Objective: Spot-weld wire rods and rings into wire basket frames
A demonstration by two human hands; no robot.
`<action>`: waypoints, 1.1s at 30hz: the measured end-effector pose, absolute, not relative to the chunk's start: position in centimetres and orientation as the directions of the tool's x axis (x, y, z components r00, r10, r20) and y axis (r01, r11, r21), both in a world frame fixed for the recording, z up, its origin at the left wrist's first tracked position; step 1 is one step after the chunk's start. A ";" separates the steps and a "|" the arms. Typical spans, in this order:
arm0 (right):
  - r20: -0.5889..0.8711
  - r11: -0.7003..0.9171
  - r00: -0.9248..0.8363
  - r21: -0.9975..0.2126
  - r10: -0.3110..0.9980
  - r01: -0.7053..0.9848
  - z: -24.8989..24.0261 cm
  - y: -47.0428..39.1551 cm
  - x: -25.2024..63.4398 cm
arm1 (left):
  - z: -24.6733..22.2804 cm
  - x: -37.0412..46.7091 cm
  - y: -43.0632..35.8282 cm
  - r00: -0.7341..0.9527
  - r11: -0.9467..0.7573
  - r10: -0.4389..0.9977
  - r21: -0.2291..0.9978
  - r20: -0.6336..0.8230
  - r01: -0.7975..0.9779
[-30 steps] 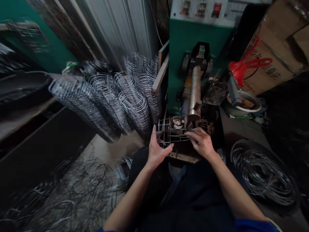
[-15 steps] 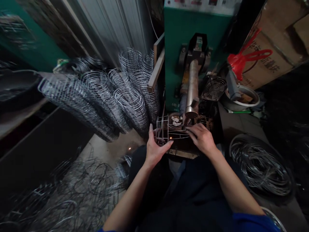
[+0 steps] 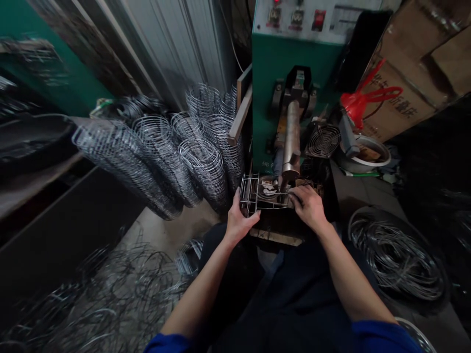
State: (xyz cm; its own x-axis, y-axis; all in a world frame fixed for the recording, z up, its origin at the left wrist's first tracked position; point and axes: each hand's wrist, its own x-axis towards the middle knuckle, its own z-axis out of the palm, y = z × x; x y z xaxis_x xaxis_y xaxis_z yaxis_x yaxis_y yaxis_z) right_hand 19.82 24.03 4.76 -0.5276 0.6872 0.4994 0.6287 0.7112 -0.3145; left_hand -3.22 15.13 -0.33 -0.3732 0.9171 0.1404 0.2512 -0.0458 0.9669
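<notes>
A small wire frame (image 3: 250,198) of thin, shiny metal rods lies across the lower part of a green machine (image 3: 265,117), below its round metal arm (image 3: 292,139). My left hand (image 3: 239,220) grips the frame's left end, thumb in front and the other fingers partly hidden behind the rods. At the right end, close under the arm's tip, my right hand (image 3: 307,203) pinches a wire of the frame between thumb and fingers. Pale scraps (image 3: 269,188) sit in a round dish behind the frame.
Tall stacks of wire baskets (image 3: 202,162) stand left of the machine, beside a wooden bar (image 3: 240,117). Wire rings (image 3: 395,255) fill a round container on the right. A metal bowl (image 3: 368,157) and cardboard boxes (image 3: 401,98) are behind it. Loose wire (image 3: 128,279) covers the floor.
Two bright sparks, one near my left thumb and one over the floor, are gone. The view has tilted up, showing more of the machine's switch panel. Both hands still hold the wire frame.
</notes>
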 end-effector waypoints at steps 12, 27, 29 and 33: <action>0.480 0.688 -0.514 -0.320 0.711 0.652 5.3 24.1 19.4 | -0.9 -4.4 16.9 -0.306 -0.066 0.941 0.964 0.146 0.258; 0.499 0.638 -0.439 -0.351 0.747 0.686 4.6 23.7 19.6 | -1.0 -4.6 17.2 -0.289 -0.125 0.930 0.933 0.229 0.337; 0.487 0.622 -0.428 -0.362 0.761 0.694 4.7 23.7 19.4 | -0.9 -4.7 17.3 -0.276 -0.123 0.934 0.928 0.228 0.351; 0.484 0.596 -0.367 -0.507 0.794 0.622 5.7 22.5 20.0 | -0.6 -4.9 17.5 -0.271 -0.113 0.938 0.929 0.217 0.354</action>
State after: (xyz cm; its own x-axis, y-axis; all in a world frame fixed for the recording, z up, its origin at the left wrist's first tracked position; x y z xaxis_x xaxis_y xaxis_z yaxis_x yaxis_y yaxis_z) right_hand 20.03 22.54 5.72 -0.3668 0.7943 0.4843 0.6223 0.5965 -0.5069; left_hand -4.86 17.50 -0.57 -0.2706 0.9379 0.2170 0.3536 -0.1129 0.9286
